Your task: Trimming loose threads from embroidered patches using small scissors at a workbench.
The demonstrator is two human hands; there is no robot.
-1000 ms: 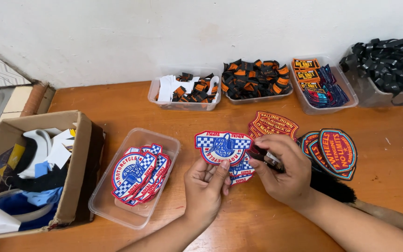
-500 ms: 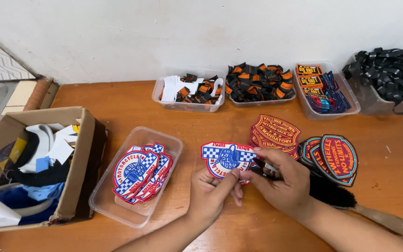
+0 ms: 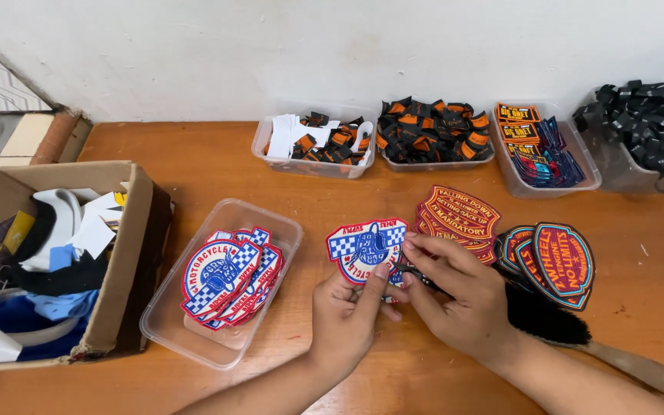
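My left-hand fingers (image 3: 382, 278) are pinching the lower edge of a blue-and-white checkered patch (image 3: 364, 247), while my right hand (image 3: 459, 296) is closing around a small dark tool at its right edge. I am holding it just above the table (image 3: 209, 165), between a clear tray (image 3: 164, 332) of matching patches and a red patch stack (image 3: 459, 214).
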